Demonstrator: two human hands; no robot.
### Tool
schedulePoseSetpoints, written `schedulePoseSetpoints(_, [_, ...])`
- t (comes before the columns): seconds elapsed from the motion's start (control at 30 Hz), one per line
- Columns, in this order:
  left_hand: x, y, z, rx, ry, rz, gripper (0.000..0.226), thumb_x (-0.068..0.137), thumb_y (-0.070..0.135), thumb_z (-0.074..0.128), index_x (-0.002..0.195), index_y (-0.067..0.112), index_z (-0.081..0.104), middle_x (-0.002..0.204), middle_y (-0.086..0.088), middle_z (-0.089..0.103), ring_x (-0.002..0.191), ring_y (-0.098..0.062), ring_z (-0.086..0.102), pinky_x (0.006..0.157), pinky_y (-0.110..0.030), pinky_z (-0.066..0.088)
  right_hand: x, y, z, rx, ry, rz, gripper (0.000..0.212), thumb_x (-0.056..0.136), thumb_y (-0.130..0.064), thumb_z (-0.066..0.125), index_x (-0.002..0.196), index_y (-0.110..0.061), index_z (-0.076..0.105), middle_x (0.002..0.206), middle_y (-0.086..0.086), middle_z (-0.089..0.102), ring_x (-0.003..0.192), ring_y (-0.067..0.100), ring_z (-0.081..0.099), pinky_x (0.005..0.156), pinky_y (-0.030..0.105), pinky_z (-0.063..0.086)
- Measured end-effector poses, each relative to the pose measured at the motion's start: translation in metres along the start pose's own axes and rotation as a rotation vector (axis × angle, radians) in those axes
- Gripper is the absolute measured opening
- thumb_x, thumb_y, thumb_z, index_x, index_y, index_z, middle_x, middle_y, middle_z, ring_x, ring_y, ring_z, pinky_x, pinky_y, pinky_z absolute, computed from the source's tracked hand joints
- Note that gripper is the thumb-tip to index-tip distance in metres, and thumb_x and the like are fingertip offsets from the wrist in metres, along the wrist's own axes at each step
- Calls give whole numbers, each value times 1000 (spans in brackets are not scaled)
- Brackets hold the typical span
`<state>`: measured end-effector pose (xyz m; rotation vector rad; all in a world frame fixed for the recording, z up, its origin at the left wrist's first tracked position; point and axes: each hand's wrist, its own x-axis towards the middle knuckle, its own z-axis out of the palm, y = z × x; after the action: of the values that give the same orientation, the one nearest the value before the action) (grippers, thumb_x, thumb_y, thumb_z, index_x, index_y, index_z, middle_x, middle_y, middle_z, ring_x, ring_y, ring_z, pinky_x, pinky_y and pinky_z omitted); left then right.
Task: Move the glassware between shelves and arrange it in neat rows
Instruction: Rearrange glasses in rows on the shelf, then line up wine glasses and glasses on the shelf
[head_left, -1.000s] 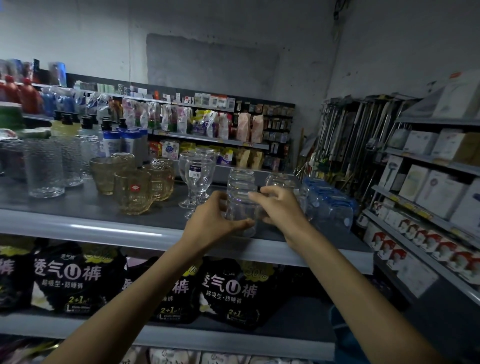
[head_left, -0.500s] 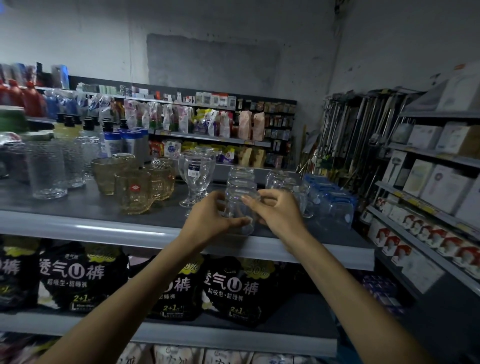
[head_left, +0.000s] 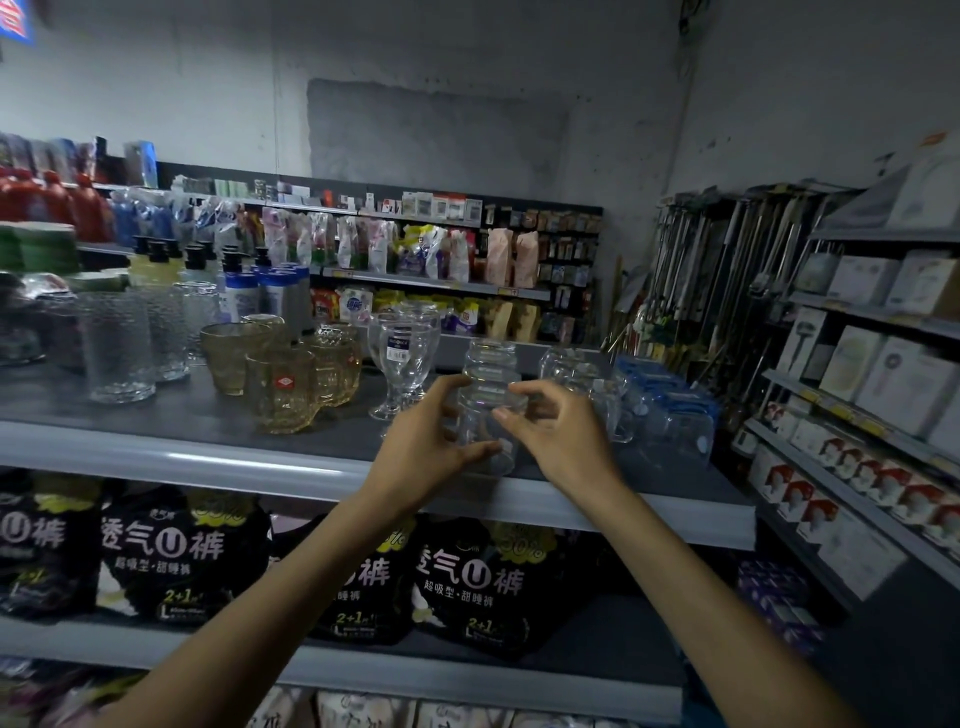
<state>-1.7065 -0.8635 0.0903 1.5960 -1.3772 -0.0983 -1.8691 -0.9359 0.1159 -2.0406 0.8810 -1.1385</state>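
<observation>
A clear glass (head_left: 485, 423) is sitting at the centre of the frame, by the front edge of the grey top shelf (head_left: 171, 447); whether its base is touching the shelf is hard to tell. The left hand (head_left: 421, 447) is gripping its left side, thumb lying along the lower wall and fingers curling round the upper part. The right hand (head_left: 563, 441) is pinching its right side between thumb and forefinger, the other fingers curling loosely. More clear glasses (head_left: 491, 356) are standing just behind. Stemmed goblets (head_left: 402, 353) and amber mugs (head_left: 283, 392) are standing left of centre, textured tumblers (head_left: 119, 348) near the left edge. Black packs (head_left: 182, 556) are lining the shelf below
</observation>
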Motion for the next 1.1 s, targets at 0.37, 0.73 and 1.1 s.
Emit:
schedulePoseSetpoints(0.37, [-22,-3,-41,241,210,127,58,92,33,72,144,32,45,130,5,62,110,-15,64,85,-45,59,23,-50,3,-262,78,-269,36,92,-20,77,127,-22,69,121,1,69,107,15,64,94,34,56])
schedulePoseSetpoints(0.73, [44,-17,-74,349,125,139,52,91,34,75,133,27,45,140,-11,44,103,-37,65,81,-46,59,80,-80,57,-208,-191,-67,33,94,-3,68,113,-30,71,115,-1,68,100,18,68,84,42,61])
schedulePoseSetpoints(1.1, [37,-34,-110,-141,182,63,41,79,24,88,96,28,52,98,9,70,88,-14,68,78,-47,60,89,-100,55,-21,-62,-16,26,105,-4,51,111,-21,70,105,7,73,92,22,75,82,36,64])
